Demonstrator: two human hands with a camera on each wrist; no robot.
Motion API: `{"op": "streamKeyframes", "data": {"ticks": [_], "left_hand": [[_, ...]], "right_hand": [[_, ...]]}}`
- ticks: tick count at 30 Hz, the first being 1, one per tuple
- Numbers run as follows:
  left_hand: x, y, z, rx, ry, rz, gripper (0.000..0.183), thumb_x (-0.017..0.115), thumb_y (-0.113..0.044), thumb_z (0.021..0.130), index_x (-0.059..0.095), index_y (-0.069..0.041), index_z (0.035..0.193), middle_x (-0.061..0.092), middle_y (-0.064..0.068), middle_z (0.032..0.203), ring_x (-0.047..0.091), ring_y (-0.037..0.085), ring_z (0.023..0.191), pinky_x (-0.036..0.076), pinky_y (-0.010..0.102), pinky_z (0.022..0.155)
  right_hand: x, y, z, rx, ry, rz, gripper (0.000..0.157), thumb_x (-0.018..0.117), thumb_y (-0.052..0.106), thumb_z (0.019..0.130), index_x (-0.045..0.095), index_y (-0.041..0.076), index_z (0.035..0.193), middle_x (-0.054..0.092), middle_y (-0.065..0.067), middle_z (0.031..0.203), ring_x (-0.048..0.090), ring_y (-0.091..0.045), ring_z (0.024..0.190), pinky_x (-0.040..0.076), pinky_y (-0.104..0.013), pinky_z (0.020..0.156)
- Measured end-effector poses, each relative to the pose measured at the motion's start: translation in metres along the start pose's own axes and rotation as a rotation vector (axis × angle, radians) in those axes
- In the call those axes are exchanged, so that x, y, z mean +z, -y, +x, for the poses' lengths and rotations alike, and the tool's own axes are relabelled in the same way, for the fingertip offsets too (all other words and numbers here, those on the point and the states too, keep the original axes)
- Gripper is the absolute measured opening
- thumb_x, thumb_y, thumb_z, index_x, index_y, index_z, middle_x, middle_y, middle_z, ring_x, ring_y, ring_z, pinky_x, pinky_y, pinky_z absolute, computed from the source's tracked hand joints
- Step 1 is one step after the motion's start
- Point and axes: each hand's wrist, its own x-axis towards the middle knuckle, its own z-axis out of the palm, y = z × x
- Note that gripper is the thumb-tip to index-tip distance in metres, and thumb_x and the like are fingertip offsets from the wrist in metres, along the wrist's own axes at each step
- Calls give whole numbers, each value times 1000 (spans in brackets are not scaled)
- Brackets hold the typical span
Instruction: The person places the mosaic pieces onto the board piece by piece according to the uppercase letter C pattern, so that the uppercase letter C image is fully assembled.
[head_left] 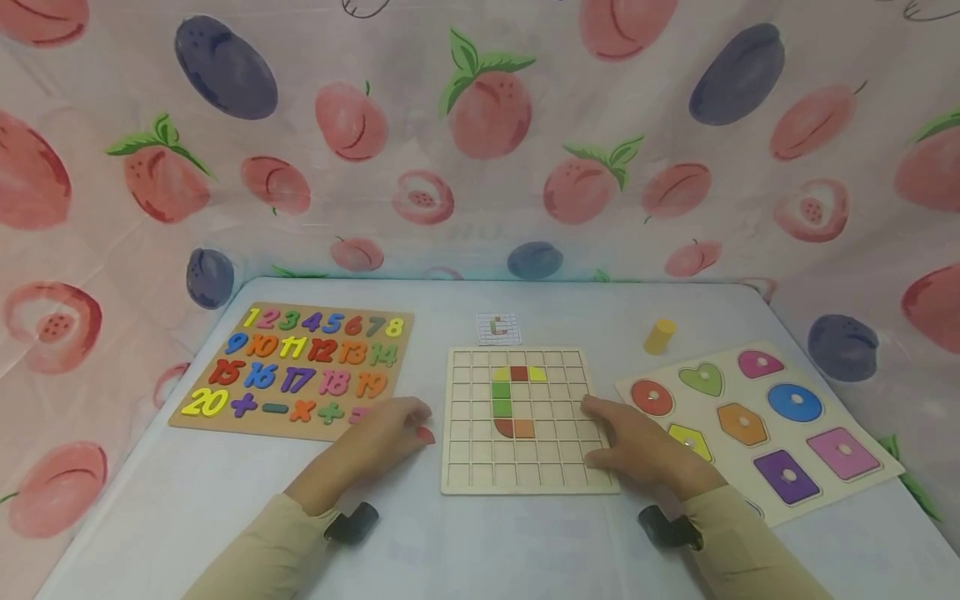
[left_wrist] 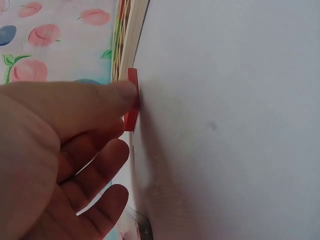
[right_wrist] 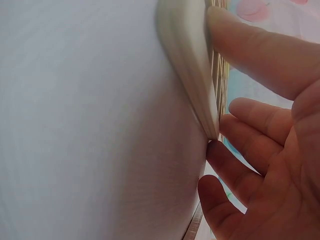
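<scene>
Between thumb and forefinger, my left hand (head_left: 378,440) pinches a small red tile (left_wrist: 131,119), a thin flat piece just off the left edge of the wooden grid board (head_left: 487,479). On that board several coloured tiles form a C-like outline, among them a red tile (head_left: 519,374), green tiles (head_left: 501,398) and an orange tile (head_left: 523,429). My right hand (head_left: 637,442) rests at the board's right edge, its thumb and fingertips touching the rim, fingers loosely spread. In the right wrist view the board's edge (right_wrist: 192,70) runs past the thumb.
Behind the grid board lies a small printed card (head_left: 498,329) with a similar pattern. A number board (head_left: 405,333) is at the left, partly behind my left hand. At the right lie a shape puzzle board (head_left: 663,372) and a yellow cylinder (head_left: 660,337).
</scene>
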Motion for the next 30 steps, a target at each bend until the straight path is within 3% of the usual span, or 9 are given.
{"op": "streamKeyframes", "data": {"ticks": [11,16,22,30], "left_hand": [[-5,2,4,-60,-39,-18,30,75,-16,91,68,-9,119,67,2,113,61,22,112,52,43,95],[-2,5,7,-29,-29,-6,31,77,-23,89,69,-10,117,69,-1,109,63,20,109,52,42,94],[0,2,8,0,5,17,35,79,-17,87,69,-10,120,69,0,114,61,23,114,51,44,97],[-1,-3,9,-33,20,20,32,76,-14,90,68,-10,120,68,1,113,61,24,114,51,44,96]], "right_hand": [[-1,-1,-1,-28,-6,-1,76,80,13,81,45,-1,147,44,-20,151,36,-39,141,30,-55,113],[-1,0,-1,-24,-6,2,76,80,13,81,45,-1,147,44,-20,151,36,-39,141,30,-55,113],[0,0,-1,-14,-3,6,76,81,14,81,45,-1,147,44,-20,151,35,-39,142,29,-55,113],[0,-1,0,0,-4,8,76,81,14,81,45,1,147,43,-18,152,35,-38,142,29,-54,113]]}}
